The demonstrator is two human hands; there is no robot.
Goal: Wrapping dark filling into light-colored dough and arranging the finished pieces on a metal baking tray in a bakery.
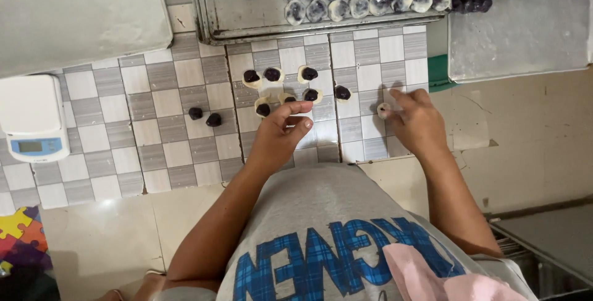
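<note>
Left hand [279, 135] centre frame, thumb + index pinching toward a dough disc [288, 98] w/ dark filling; can't tell if it's gripped yet. Right hand [417, 122] right of centre, fingertips pressed on a small dough piece [383, 110]. Risks: wrist could clip the adjacent filled discs [309, 73], packed tight; two loose filling balls [205, 116] left of centre may roll on the tiled counter [154, 146]. Full tray [247, 16] upper frame.

Tray [247, 20] lies behind dough pieces [290, 88]; scale [32, 118] left.
</note>
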